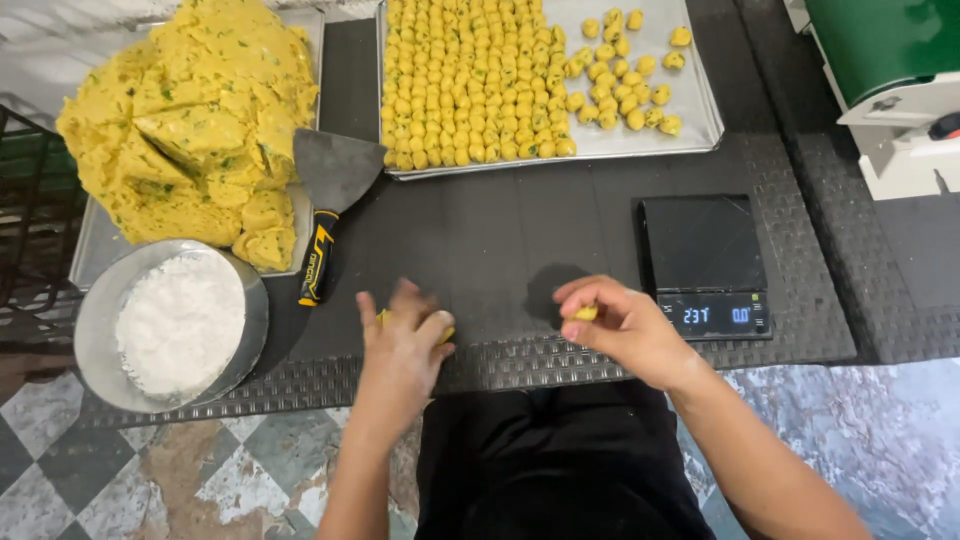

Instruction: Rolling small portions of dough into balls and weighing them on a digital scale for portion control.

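My left hand [400, 355] pressed a yellow dough piece [443, 332] against the black mat [480, 240], fingers together over it so it could roll under the palm. My right hand [625, 325] had its fingers clamped on a second dough bit [586, 313], held just beside the digital scale [705, 265]. Finished balls filled the steel tray [700, 120] ahead; the dough mound [190, 120], scraper [325, 200] and flour bowl [175, 325] sat to my left, within reach.

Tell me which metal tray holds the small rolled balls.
The tray at top centre, beside the scale; its dough sits in rows of balls. The left tray holds one big lump.
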